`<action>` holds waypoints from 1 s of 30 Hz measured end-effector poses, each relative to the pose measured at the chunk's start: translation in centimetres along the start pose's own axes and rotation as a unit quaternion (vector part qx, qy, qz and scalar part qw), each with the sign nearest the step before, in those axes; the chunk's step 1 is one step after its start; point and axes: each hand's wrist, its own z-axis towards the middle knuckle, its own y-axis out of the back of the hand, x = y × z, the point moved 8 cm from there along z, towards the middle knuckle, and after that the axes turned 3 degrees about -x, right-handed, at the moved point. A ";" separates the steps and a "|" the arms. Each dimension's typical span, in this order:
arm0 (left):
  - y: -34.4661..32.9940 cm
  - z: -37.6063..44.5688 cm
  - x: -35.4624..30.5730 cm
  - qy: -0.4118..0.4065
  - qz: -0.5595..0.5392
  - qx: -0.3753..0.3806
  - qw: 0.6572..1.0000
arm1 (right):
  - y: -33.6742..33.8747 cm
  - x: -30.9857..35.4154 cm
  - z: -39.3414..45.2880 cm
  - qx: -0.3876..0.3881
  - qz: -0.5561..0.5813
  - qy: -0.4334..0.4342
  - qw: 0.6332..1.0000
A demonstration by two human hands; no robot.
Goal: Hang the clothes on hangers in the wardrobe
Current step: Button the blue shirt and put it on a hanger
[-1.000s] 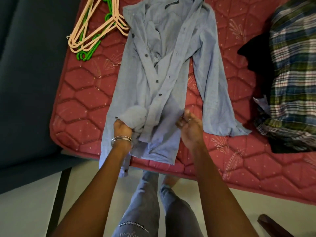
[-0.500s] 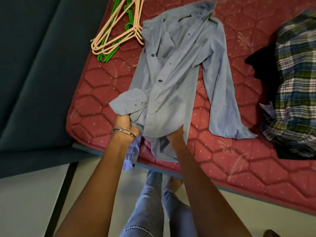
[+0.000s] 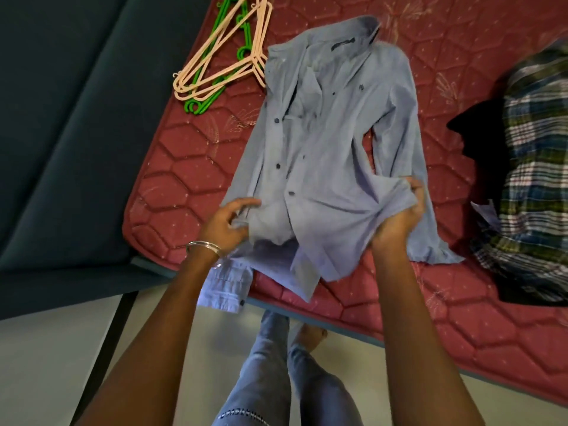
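A light blue button-up shirt (image 3: 332,142) lies front up on the red quilted mattress (image 3: 190,167), collar at the far end. My right hand (image 3: 399,216) grips a bunched fold of its lower right front. My left hand (image 3: 226,224) pinches the shirt's lower left edge between thumb and curled fingers, bangles on the wrist. One sleeve cuff (image 3: 224,287) hangs over the mattress edge. A pile of peach and green plastic hangers (image 3: 224,59) lies on the mattress, left of the collar.
A plaid shirt (image 3: 538,167) lies heaped on dark clothing (image 3: 479,136) at the right of the mattress. A dark teal padded surface (image 3: 70,124) borders the mattress on the left. My legs and bare foot stand on the pale floor (image 3: 52,364) below.
My right hand came out from under the hem and moved right, taking hold of the shirt's right front. My left hand let the bunched sleeve drop and now pinches the left edge. The shirt front is spread wider.
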 end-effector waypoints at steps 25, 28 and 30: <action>-7.2 1.8 4.1 0.135 0.091 -0.070 0.984 | -9.4 -12.9 -7.0 0.289 -0.552 0.074 0.778; -8.3 3.3 5.7 0.197 0.094 -0.044 0.975 | -9.5 -14.4 -6.1 0.227 -0.633 0.057 0.738; -8.8 3.8 6.3 0.219 0.147 -0.019 0.964 | -9.4 -15.1 -5.9 0.208 -0.656 0.051 0.723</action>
